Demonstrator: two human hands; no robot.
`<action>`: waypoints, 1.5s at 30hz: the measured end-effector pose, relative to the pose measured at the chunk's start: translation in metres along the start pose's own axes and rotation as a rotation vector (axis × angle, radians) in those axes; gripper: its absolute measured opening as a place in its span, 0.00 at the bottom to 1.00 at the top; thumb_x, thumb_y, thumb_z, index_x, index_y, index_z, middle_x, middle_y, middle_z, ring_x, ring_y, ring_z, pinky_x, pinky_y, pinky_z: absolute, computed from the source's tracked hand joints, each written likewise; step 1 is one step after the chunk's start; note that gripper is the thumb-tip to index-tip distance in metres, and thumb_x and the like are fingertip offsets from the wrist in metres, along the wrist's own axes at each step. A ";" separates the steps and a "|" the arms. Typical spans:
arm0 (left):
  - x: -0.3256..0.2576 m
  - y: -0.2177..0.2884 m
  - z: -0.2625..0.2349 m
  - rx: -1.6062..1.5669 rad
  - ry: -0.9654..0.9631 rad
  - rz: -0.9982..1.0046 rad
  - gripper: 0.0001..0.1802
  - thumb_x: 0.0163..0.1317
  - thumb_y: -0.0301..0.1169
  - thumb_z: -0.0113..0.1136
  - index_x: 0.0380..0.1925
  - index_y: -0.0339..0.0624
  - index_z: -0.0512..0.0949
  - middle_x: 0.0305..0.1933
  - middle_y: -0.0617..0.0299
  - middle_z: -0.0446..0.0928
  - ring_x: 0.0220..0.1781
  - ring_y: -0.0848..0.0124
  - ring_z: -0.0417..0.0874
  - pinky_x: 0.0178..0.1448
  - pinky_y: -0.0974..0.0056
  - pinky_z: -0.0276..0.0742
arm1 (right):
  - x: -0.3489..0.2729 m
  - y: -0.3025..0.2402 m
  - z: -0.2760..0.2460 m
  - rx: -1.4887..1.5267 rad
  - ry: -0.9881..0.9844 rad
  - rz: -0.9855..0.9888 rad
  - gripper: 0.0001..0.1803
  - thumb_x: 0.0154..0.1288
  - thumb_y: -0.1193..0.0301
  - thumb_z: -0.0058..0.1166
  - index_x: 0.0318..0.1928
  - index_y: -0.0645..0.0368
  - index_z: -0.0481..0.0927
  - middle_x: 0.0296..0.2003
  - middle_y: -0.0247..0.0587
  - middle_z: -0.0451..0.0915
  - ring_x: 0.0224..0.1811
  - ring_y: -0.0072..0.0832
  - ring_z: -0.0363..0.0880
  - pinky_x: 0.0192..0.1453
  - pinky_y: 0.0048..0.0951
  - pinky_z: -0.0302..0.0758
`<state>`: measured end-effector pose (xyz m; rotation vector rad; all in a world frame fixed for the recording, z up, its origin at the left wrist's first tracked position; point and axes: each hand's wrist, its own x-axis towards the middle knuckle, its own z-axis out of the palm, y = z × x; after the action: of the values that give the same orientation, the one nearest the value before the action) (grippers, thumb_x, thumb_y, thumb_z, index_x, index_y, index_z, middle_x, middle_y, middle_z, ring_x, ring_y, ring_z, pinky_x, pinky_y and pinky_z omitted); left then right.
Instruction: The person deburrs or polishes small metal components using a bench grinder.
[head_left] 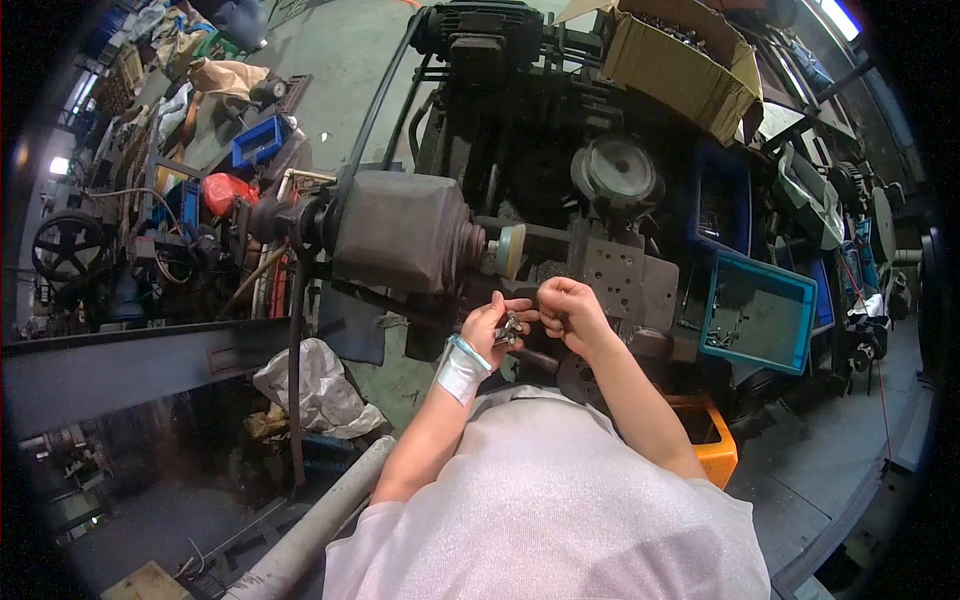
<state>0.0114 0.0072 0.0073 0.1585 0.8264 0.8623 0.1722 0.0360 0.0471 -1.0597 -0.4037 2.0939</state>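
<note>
My left hand [485,326] is cupped palm up in front of my chest, its fingers partly curled. Several small shiny metal parts [510,328] lie in that palm; their exact kind is too small to tell. Close beside it on the right, my right hand [573,312] is closed, back upward, and anything inside its fingers is hidden. Just beyond both hands stands a dark machine with a boxy grey spindle housing [398,232]. A pale, yellowish round piece [510,251] sits at the spindle's end, apart from my fingers.
A perforated metal plate [612,275] lies beyond my right hand. To the right, a teal tray [714,318] holds a few metal parts, with a dark blue bin [745,215] behind it. A cardboard box [680,85] stands at the back. An orange stool [718,455] is by my right side.
</note>
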 end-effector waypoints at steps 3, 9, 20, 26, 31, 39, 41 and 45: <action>0.000 -0.002 -0.002 0.072 0.021 0.036 0.24 0.62 0.46 0.37 0.38 0.34 0.72 0.31 0.59 0.75 0.26 0.74 0.76 0.22 0.71 0.71 | -0.002 0.007 0.006 -0.644 0.042 -0.146 0.07 0.47 0.75 0.57 0.29 0.64 0.76 0.22 0.31 0.75 0.21 0.16 0.68 0.24 0.18 0.65; 0.000 -0.005 -0.004 0.099 0.037 0.084 0.23 0.62 0.45 0.38 0.38 0.35 0.72 0.32 0.60 0.74 0.26 0.73 0.75 0.22 0.72 0.71 | -0.005 0.025 0.008 -1.395 0.174 -0.618 0.08 0.43 0.73 0.57 0.28 0.59 0.78 0.24 0.44 0.74 0.28 0.39 0.74 0.32 0.32 0.71; -0.001 -0.003 -0.011 0.563 0.084 0.277 0.08 0.51 0.30 0.59 0.30 0.38 0.76 0.26 0.67 0.76 0.24 0.82 0.72 0.23 0.77 0.67 | 0.007 0.016 -0.002 -1.087 0.111 -0.556 0.08 0.45 0.73 0.56 0.27 0.64 0.77 0.21 0.40 0.75 0.23 0.28 0.73 0.28 0.27 0.70; 0.002 -0.004 -0.005 0.495 0.158 0.237 0.08 0.51 0.30 0.59 0.28 0.36 0.76 0.24 0.68 0.75 0.24 0.83 0.72 0.27 0.78 0.66 | 0.017 0.032 -0.008 -0.510 0.281 -0.211 0.08 0.49 0.73 0.56 0.28 0.67 0.77 0.17 0.32 0.73 0.15 0.15 0.66 0.18 0.18 0.63; 0.013 -0.001 -0.007 0.658 0.162 0.335 0.07 0.52 0.28 0.57 0.27 0.35 0.76 0.23 0.68 0.75 0.24 0.82 0.71 0.27 0.77 0.67 | 0.035 0.040 -0.007 -0.529 0.367 -0.352 0.08 0.49 0.73 0.56 0.27 0.66 0.77 0.16 0.32 0.72 0.13 0.15 0.64 0.16 0.17 0.60; 0.028 -0.001 -0.004 0.671 0.243 0.397 0.06 0.53 0.29 0.55 0.24 0.36 0.75 0.22 0.66 0.75 0.20 0.80 0.72 0.19 0.75 0.66 | 0.053 0.037 0.000 -0.504 0.501 -0.410 0.07 0.49 0.73 0.55 0.25 0.66 0.77 0.15 0.33 0.73 0.14 0.15 0.66 0.17 0.18 0.63; 0.027 0.002 0.000 0.587 0.260 0.330 0.05 0.52 0.27 0.55 0.24 0.35 0.75 0.22 0.67 0.75 0.22 0.81 0.71 0.23 0.75 0.65 | 0.055 0.034 0.002 -0.561 0.504 -0.426 0.06 0.49 0.74 0.55 0.24 0.66 0.77 0.16 0.33 0.73 0.16 0.15 0.67 0.17 0.17 0.63; 0.024 0.004 0.011 0.501 0.332 0.311 0.04 0.51 0.24 0.56 0.21 0.34 0.75 0.22 0.67 0.74 0.22 0.82 0.69 0.26 0.76 0.63 | 0.063 0.038 -0.001 -0.584 0.512 -0.447 0.05 0.49 0.76 0.55 0.24 0.67 0.77 0.17 0.34 0.74 0.18 0.15 0.68 0.18 0.16 0.65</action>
<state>0.0250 0.0296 0.0027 0.6087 1.3473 0.9711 0.1310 0.0567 -0.0097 -1.6076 -0.9211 1.2681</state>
